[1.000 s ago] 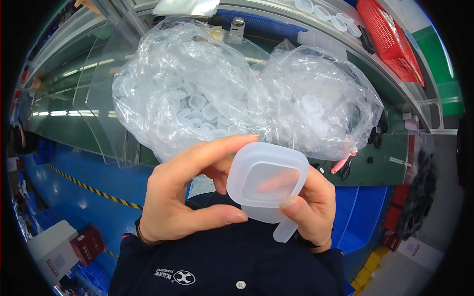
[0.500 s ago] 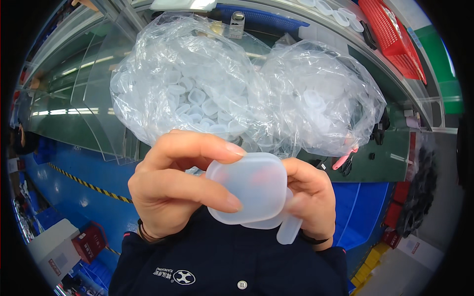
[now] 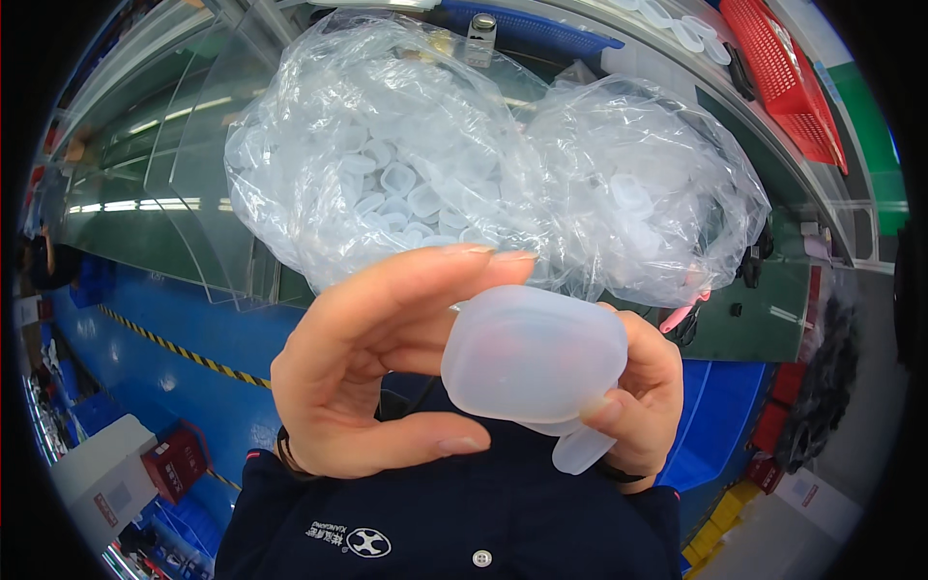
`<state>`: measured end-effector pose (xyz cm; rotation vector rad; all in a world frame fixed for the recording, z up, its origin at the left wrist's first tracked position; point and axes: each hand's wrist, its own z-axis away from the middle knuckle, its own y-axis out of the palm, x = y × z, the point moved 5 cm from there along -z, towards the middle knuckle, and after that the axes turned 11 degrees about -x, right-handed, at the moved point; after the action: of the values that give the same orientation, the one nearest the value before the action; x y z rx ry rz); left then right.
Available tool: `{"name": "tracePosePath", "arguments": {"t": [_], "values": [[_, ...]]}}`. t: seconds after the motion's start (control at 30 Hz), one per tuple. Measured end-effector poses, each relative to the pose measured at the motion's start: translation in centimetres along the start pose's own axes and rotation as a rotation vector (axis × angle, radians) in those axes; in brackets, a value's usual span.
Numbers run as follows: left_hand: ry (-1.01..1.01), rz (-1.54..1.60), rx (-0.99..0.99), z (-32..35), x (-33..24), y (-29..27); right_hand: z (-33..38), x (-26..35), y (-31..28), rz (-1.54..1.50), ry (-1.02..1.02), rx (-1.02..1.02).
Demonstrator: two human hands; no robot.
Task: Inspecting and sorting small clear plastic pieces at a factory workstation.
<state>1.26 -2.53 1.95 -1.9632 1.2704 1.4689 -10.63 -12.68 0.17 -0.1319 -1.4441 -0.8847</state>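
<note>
A translucent white, rounded-square plastic cover (image 3: 536, 353) is held up in front of my chest. My right hand (image 3: 646, 401) grips its right side, the thumb on the near corner and the fingers mostly behind it. Below its lower edge shows part of another translucent layer with a rounded tab (image 3: 583, 451); whether these are one piece with the cover I cannot tell. My left hand (image 3: 353, 372) is open at the left of the cover, thumb and fingers spread wide. Beyond my hands, a big clear bag (image 3: 300, 126) holds many similar translucent pieces (image 3: 397, 180).
A second clear bag (image 3: 677, 184) of translucent pieces lies to the right on the green table (image 3: 754, 333). Near it is a pink-handled tool (image 3: 684, 313). A red basket (image 3: 788, 87) and several loose pale pieces (image 3: 688, 36) sit on the far-right shelf.
My left fingers and thumb have come off the cover and spread apart. The cover has shifted right and tilted, now held by my right hand alone. The view has shifted slightly.
</note>
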Motion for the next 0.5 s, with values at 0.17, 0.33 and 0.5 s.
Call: {"name": "tracePosePath", "arguments": {"t": [0.17,0.33,0.5], "values": [[-0.045,-0.018,-0.044,-0.3,0.1,0.0,-0.3,0.2,0.3,0.042,-0.030,0.009],[0.065,-0.356,0.001,-1.4,0.4,0.4,-0.7,0.6,0.7,0.437,-0.128,0.063],[-0.241,-0.212,-0.288,-1.3,3.2,-1.4,-0.9,0.2,-0.4,0.579,-0.137,-0.042]]}}
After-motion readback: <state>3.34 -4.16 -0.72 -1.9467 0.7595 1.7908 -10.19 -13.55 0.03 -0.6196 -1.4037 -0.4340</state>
